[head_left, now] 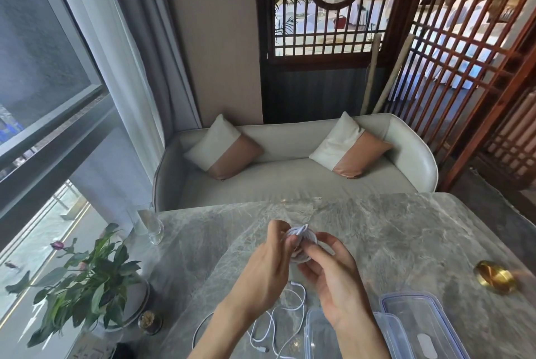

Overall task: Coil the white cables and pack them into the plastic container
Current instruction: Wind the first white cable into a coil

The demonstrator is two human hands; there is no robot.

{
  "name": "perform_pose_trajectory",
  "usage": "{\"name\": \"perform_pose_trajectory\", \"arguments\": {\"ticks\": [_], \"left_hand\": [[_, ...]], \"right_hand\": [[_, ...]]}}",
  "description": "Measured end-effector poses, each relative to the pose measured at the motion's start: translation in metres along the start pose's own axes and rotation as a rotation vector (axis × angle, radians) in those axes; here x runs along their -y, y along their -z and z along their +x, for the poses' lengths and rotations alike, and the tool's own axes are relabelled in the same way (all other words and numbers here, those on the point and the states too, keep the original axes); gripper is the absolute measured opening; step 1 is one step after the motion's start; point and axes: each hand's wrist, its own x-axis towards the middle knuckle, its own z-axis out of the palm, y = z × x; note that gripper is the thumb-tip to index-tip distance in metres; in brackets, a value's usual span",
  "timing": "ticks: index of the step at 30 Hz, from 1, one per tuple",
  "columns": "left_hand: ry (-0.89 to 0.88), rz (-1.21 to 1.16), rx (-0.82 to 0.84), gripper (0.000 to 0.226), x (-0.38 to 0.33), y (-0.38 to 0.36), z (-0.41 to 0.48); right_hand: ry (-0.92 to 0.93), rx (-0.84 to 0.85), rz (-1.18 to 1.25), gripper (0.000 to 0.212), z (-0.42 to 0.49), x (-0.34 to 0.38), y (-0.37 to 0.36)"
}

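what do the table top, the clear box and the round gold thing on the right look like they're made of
The grey veined table top looks like polished marble or stone: cloudy veins, soft sheen. The clear rectangular container and its blue-edged lid look like see-through plastic, since the table shows through the walls. The round gold object looks like shiny brass or gilt metal, judging by its bright glints; it is too blurred to be sure.

The grey marble bench (391, 231) has pale veining all over it. The round coil of cable (301, 242) is plain white, same as the loose cable (290, 318) lying below it. The clear plastic container (327, 338) and its see-through lid (420, 326) have a bluish tint at the rims. There's a shiny gold round dish (496, 276), a green leafy plant (87, 280), and cream-and-tan two-tone cushions (223, 148) on a pale grey sofa (290, 178).
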Motion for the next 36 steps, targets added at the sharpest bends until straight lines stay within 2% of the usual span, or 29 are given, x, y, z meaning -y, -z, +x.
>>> {"name": "perform_pose_trajectory", "arguments": {"ticks": [7, 14, 17, 24, 29, 34, 36], "left_hand": [[0.085, -0.124, 0.081, 0.024, 0.007, 0.017, 0.012], [-0.056, 0.123, 0.179, 0.018, 0.007, 0.017, 0.010], [-0.031, 0.138, 0.128, 0.015, 0.008, 0.012, 0.008], [0.071, 0.186, 0.200, 0.017, 0.012, 0.011, 0.005], [0.111, 0.245, 0.151, 0.022, 0.013, 0.014, -0.001], [0.152, 0.041, 0.236, 0.016, 0.001, 0.030, 0.003], [0.186, -0.117, 0.230, 0.010, 0.000, 0.033, 0.006]], "right_hand": [[-0.042, 0.114, 0.059, 0.036, -0.002, 0.006, 0.003], [-0.117, 0.011, 0.144, 0.024, 0.003, -0.006, 0.006], [-0.081, -0.013, 0.112, 0.021, 0.004, -0.011, 0.004], [-0.055, -0.073, 0.033, 0.022, 0.007, -0.027, 0.002], [0.073, -0.098, -0.036, 0.021, 0.011, -0.036, 0.000], [0.242, -0.037, -0.254, 0.029, 0.014, -0.031, 0.002], [0.352, -0.011, -0.388, 0.028, 0.014, -0.024, 0.002]]}}
